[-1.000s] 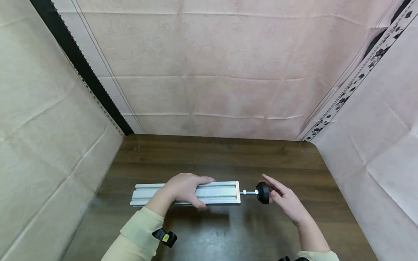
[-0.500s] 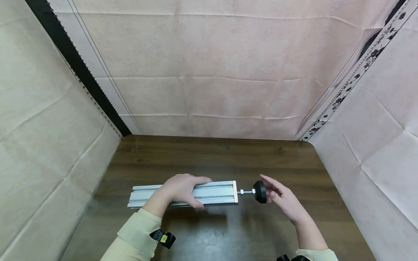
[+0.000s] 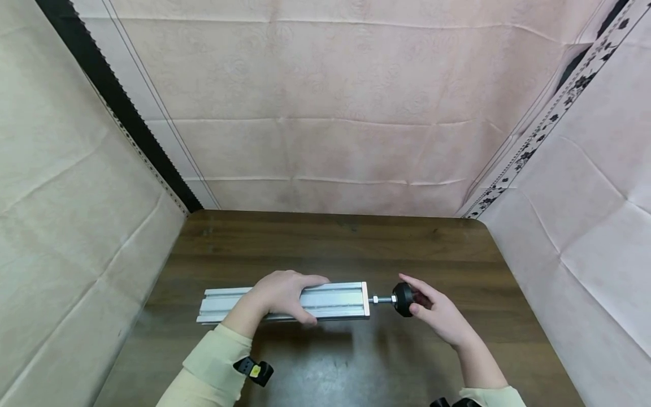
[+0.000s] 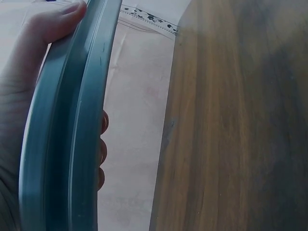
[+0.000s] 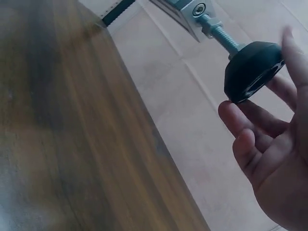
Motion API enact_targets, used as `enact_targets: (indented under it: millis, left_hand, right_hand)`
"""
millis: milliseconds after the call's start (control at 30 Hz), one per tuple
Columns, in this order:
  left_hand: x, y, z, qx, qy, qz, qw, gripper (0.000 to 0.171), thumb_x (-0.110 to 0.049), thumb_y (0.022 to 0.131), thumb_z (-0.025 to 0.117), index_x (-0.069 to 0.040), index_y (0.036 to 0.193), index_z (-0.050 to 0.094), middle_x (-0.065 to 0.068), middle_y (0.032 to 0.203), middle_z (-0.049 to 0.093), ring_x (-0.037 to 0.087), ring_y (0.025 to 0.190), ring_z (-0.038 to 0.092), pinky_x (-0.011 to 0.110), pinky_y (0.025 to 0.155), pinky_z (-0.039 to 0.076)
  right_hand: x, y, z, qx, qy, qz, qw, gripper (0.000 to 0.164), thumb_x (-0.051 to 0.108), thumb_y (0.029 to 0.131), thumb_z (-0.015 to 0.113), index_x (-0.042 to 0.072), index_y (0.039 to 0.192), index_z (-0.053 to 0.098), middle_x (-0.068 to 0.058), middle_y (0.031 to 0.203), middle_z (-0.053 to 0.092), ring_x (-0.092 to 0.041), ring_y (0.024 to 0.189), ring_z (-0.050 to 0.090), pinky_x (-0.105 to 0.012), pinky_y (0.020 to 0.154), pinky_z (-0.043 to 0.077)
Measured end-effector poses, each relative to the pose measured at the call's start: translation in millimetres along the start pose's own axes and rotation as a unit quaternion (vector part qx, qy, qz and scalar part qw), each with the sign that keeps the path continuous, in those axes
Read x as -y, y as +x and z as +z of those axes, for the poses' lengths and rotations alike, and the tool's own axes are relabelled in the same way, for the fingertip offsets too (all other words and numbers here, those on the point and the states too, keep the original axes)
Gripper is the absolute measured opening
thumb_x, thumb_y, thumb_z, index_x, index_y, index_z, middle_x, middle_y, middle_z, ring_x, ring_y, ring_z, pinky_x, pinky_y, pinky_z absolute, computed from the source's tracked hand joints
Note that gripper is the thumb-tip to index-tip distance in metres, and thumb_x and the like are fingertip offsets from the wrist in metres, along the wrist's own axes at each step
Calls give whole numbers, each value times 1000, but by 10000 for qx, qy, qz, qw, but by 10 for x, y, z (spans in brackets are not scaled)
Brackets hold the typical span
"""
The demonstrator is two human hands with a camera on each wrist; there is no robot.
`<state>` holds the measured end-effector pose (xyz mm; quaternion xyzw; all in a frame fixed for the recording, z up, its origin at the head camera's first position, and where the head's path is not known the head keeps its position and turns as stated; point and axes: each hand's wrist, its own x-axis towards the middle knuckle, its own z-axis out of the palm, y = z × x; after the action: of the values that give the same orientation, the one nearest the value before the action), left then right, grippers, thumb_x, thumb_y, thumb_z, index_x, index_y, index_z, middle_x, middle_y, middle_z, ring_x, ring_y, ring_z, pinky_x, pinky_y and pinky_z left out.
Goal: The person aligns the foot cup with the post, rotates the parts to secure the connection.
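Note:
My left hand (image 3: 285, 294) grips a silver aluminium profile (image 3: 338, 301) across its middle, holding it level above the table. Its grooved side fills the left of the left wrist view, with fingertips (image 4: 102, 151) showing past the far edge. From the plate on the profile's right end sticks a threaded stud (image 3: 382, 299) with nuts. It carries a black round levelling foot (image 3: 403, 299). The right hand (image 3: 442, 316) pinches the foot's rim between thumb and fingers. In the right wrist view the foot's hollow underside (image 5: 262, 79) faces the palm.
Below the hands lies a brown wood-grain table (image 3: 325, 243), its far edge meeting a pale cloth backdrop (image 3: 330, 113). Cloth also hangs along the left and right sides. A black wrist device (image 3: 256, 370) sits at the left cuff.
The right hand has shifted slightly left, and its thumb and fingers have come onto the foot's rim. The left hand keeps its hold; the view has drifted slightly.

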<state>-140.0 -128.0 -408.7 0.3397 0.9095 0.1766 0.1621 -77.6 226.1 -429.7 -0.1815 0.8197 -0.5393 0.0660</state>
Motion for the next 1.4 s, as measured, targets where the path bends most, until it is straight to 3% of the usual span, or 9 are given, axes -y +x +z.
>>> enact_targets:
  millis: [100, 233, 467, 700, 933, 1033, 1167, 1267, 1400]
  left_hand:
    - [-5, 15, 6, 31, -22, -3, 10000, 81, -61, 66, 71, -33, 138, 47, -7, 124, 58, 13, 103, 56, 38, 80, 46]
    - [-15, -6, 0, 29, -67, -53, 10000, 79, -57, 66, 72, -33, 137, 48, -7, 121, 60, 12, 97, 56, 36, 78, 46]
    - [8, 12, -2, -48, 20, 102, 9999, 80, -59, 65, 72, -33, 137, 49, -8, 120, 60, 10, 97, 57, 35, 78, 46]
    - [19, 32, 5, -7, 61, 146, 9999, 82, -64, 65, 69, -32, 137, 48, -7, 120, 61, 10, 96, 57, 35, 77, 47]
    - [24, 37, 28, 20, 28, 127, 9999, 80, -62, 65, 70, -34, 136, 48, -7, 118, 61, 10, 95, 57, 35, 76, 46]
    - [23, 41, 41, 24, 12, 145, 9999, 78, -60, 65, 71, -35, 136, 48, -7, 116, 62, 10, 92, 57, 34, 75, 46]
    - [23, 39, 39, 30, -3, 116, 9999, 79, -60, 64, 72, -35, 136, 48, -8, 116, 62, 10, 92, 57, 34, 75, 46]
    - [24, 33, 32, 42, 7, 60, 10000, 80, -61, 64, 71, -35, 136, 48, -8, 116, 62, 9, 92, 56, 34, 75, 46]
    - [26, 28, 33, 54, 21, 44, 10000, 79, -60, 64, 71, -35, 136, 49, -8, 116, 62, 9, 92, 56, 34, 75, 46]
  right_hand:
    - [-30, -31, -42, 117, 159, -112, 9997, 58, 16, 91, 61, 15, 145, 36, -21, 130, 48, -13, 106, 56, -30, 78, 48]
    - [-46, -58, -80, 330, 399, -365, 9980, 66, 0, 85, 65, 10, 143, 37, -10, 139, 41, -14, 110, 55, -29, 80, 47]
    - [-60, -12, -58, 64, 377, -14, 9993, 48, 9, 92, 57, 9, 139, 45, -9, 115, 54, -10, 85, 58, -28, 68, 49]
    - [-76, -55, -81, 382, 908, -716, 9926, 64, -8, 85, 61, -2, 142, 33, -4, 133, 46, -14, 108, 55, -27, 80, 47]
    - [-98, -11, -58, -102, 208, 162, 9996, 41, 10, 93, 56, 4, 134, 50, -3, 106, 59, -12, 78, 59, -30, 67, 49]
    - [-94, -23, -64, -49, 221, 37, 9997, 47, 9, 92, 58, 4, 138, 46, -5, 116, 58, -12, 88, 60, -29, 73, 49]
    - [-76, -56, -71, 353, 528, -200, 9978, 64, 1, 86, 65, 6, 143, 37, -13, 139, 41, -14, 108, 56, -27, 81, 47]
    - [-76, -47, -55, 374, 427, -9, 9984, 62, 3, 86, 65, 8, 143, 39, -18, 133, 43, -14, 103, 58, -28, 78, 49]
    - [-93, -22, -33, 101, 161, 333, 9993, 50, 14, 93, 58, 12, 140, 44, -12, 109, 60, -9, 86, 61, -31, 73, 50]
